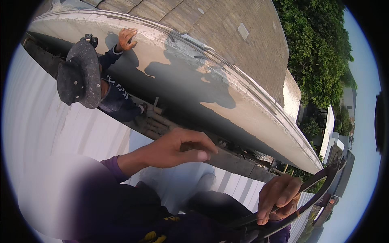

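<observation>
My left hand [176,150] is held out in the middle, above the white roof sheets. Its fingers are bent and stand apart from the thumb, with nothing between them. At the lower right my right hand [279,197] is closed round a long dark metal tool with two arms [322,177]. The arms come together at the upper right end, like pincers or tongs; its exact kind is unclear. Its lower end runs toward my dark clothing, where it is hard to make out.
White corrugated roof sheets [87,129] lie below me. Beyond a narrow gap with pipes [156,123] rises a curved plastered wall [243,95], with a tiled roof [227,28] above. A co-worker in a dark brimmed hat [81,77] stands in the gap, one hand raised by the wall.
</observation>
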{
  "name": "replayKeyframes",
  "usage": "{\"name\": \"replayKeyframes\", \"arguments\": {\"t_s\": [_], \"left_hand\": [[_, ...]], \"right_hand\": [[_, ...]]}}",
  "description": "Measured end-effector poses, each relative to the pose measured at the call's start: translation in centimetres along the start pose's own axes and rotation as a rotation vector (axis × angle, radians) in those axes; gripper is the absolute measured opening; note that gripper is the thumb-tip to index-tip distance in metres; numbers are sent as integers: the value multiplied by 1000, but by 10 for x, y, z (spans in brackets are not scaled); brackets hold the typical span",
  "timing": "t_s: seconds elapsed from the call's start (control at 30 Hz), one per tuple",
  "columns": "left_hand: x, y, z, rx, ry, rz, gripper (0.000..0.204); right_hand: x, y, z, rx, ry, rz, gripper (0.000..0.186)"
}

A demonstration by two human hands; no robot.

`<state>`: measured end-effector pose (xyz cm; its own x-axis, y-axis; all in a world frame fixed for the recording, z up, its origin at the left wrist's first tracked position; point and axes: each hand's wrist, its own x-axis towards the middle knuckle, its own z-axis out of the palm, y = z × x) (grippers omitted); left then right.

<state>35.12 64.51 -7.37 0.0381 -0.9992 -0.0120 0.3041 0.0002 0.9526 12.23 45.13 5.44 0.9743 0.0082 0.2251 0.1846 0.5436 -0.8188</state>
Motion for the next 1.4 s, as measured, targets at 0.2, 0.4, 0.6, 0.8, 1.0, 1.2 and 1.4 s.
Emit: {"name": "replayKeyframes", "arguments": {"t_s": [0.2,0.4,0.6,0.8,1.0,1.2,1.4], "left_hand": [[8,-4,6,111,-66,-38,28],[47,10,3,447,-286,-206,32],[132,-32,-33,777,-27,-171,29],[234,-61,-114,1028,646,111,24],[296,-87,-178,1529,455,-43,39],[326,-92,-186,1283,213,-531,65],[325,-90,-188,1307,172,-560,69]], "right_hand": [[-19,3,-7,-434,960,-82,29],[-25,28,-31,-248,970,32,26],[-34,19,-55,-42,838,-73,38],[-56,28,-84,-71,693,223,50],[-9,-19,-108,-712,875,429,53],[69,-64,-178,-1170,589,578,74],[98,-56,-162,-1063,738,-40,55]]}}
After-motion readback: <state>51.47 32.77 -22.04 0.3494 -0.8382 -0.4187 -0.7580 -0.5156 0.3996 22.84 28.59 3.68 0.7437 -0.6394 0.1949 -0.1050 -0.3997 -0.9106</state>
